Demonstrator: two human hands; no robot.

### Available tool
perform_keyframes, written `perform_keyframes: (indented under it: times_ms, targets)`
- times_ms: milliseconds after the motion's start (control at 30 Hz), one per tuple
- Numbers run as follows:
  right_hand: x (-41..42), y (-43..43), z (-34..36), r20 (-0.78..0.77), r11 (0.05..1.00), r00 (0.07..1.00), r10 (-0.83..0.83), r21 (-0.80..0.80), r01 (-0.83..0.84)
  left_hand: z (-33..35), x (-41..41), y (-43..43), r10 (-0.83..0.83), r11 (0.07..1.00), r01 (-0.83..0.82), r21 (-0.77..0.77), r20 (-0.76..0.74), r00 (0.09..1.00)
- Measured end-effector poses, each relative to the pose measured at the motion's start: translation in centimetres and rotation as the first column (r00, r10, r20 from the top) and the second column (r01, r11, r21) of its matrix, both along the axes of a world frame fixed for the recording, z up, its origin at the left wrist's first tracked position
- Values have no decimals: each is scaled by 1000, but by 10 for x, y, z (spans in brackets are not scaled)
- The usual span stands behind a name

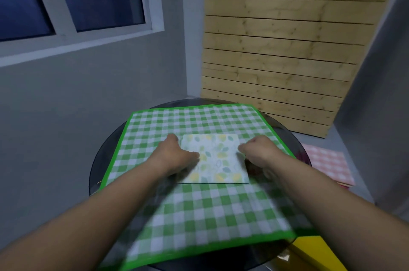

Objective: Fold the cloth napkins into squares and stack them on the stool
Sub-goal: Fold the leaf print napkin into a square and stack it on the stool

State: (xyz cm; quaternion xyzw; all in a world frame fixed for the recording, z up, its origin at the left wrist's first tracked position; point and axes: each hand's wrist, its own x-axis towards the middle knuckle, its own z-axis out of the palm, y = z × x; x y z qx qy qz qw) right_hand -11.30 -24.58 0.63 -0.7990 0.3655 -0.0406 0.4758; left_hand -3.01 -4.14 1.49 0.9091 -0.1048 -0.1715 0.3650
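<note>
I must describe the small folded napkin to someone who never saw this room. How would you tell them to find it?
Look at the round dark table, covered by a large green checked cloth. In the cloth's middle, between the left hand and right hand, lies the leaf-print napkin: a small square with yellow and pale green leaves, not checks.

Both bare forearms (106, 202) reach forward and draw slightly together. The left grip (177, 155) is knuckles-up, fingers curled under, thumb pointing inward. The right grip (259, 149) mirrors it, fingers curled. Blur hides whether either pinches anything.
</note>
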Motion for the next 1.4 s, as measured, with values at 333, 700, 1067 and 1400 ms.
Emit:
perform_keyframes:
  times_ms: [333,700,1067,1400]
  targets:
    - [-5,2,3,-75,996,997,36,79,-30,-4,3,3,33,994,-37,-100,-41,999]
    - [-34,-11,20,284,1000,959,23,-2,-23,6,-10,-20,17,800,-224,-556,-352,936]
    - [-129,-110,19,444,967,860,-251,144,208,2,-56,-151,-259,697,-122,-706,-408,876]
    - [-181,-252,-8,479,831,679,-556,290,475,-18,-91,-327,-321,718,-29,-695,-368,873]
